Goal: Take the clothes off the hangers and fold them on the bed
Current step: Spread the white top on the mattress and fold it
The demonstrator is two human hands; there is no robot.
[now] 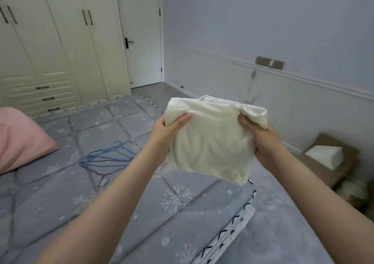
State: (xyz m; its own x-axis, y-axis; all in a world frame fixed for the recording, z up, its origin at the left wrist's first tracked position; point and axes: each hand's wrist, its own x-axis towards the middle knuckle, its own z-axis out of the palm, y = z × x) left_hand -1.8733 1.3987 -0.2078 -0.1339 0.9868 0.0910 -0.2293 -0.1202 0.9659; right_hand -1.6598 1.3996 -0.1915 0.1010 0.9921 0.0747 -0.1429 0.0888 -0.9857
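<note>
Far left on the grey quilted bed [60,193], a soft pink pillow [22,140] lies against the left edge, and a small heap of blue wire hangers [107,158] rests on the quilt toward the middle, bare of clothes. To their right the left hand [164,134] grips the left side of a folded white cotton garment [210,140], thumb on top and fingers beneath; the right hand [263,140] clasps its right side the same way. The garment is held up in the air above the bed's right edge, touching nothing but the hands. Judging by its compact shape, the fold looks nearly done; a good finish would lower it flat onto bare quilt away from the hangers, keeping both sides pinched until it rests.
</note>
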